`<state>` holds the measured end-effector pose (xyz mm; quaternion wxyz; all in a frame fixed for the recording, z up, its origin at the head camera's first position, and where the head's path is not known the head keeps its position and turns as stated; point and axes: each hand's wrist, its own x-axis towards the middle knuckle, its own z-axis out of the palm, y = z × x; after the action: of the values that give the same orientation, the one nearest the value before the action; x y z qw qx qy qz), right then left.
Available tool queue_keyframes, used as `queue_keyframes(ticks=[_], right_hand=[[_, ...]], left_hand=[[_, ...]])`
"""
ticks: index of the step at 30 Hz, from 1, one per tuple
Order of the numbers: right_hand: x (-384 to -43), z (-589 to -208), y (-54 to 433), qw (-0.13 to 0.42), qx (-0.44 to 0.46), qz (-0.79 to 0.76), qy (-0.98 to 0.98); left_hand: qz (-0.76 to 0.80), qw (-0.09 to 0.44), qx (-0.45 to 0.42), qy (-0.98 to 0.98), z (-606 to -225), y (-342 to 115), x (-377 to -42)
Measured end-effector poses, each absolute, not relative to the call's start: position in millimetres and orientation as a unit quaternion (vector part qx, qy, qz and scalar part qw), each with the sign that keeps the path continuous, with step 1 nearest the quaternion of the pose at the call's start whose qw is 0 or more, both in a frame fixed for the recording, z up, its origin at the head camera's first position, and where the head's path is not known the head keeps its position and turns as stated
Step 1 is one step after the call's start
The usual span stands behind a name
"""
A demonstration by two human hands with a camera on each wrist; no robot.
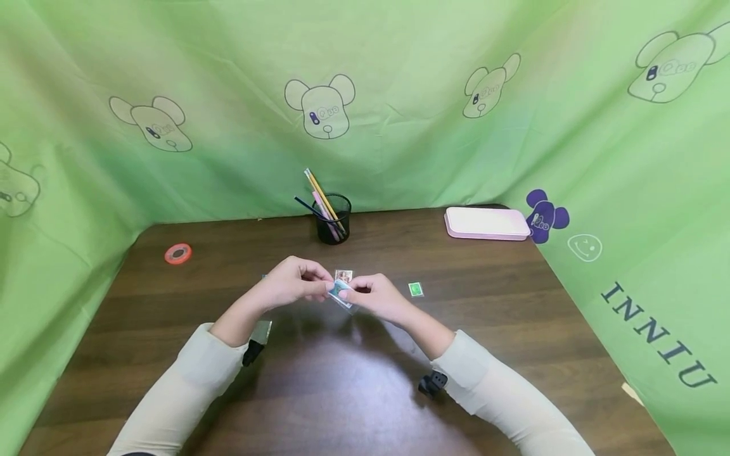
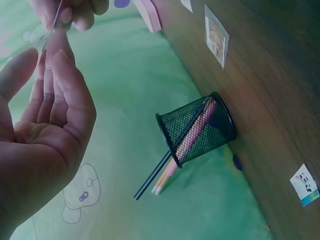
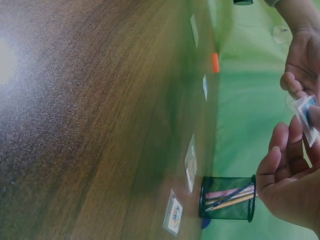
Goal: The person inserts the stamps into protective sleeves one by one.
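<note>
In the head view my two hands meet over the middle of the table. Between them is a small blue-and-white picture card in a clear sleeve, tilted off the tabletop. My right hand pinches it, thumb on top. The left hand pinches its left edge with the fingertips. From the right wrist the sleeved card shows partly behind the thumb. In the left wrist view it is a thin edge-on line. Just beyond the hands lies a brownish sleeved picture card; a green one lies to the right.
A black mesh cup with pencils and pens stands at the back. A pink-and-white pencil case lies back right, an orange-red round object back left. A panda-picture card lies on the table. Green printed cloth surrounds the table.
</note>
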<state>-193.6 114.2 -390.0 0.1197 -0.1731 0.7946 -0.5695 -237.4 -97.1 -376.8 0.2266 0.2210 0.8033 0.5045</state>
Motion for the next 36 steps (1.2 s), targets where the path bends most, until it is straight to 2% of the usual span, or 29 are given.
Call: queue_keyframes(ticks=[14, 18, 26, 31, 36], right_hand=[[-192.1, -386.3, 111.4, 0.132, -0.184, -0.565, 0.793], [-193.4, -388.4, 111.3, 0.127, -0.194, -0.570, 0.788], [-197.0, -397.4, 113.3, 0.117, -0.187, -0.597, 0.771], [-207.5, -417.7, 114.8, 0.140, -0.162, -0.589, 0.780], [-213.8, -429.1, 120.6, 0.166, -0.101, -0.596, 0.779]], left_hand=[[0.452, 0.211, 0.250, 0.830, -368.4, -98.1, -237.4], [0.457, 0.227, 0.243, 0.825, -370.6, -93.4, -238.1], [0.519, 0.293, 0.201, 0.778, -378.7, -91.7, -246.5], [0.489, 0.284, 0.212, 0.797, -379.9, -92.8, -254.5], [0.429, 0.271, 0.225, 0.832, -382.5, -103.2, -279.0]])
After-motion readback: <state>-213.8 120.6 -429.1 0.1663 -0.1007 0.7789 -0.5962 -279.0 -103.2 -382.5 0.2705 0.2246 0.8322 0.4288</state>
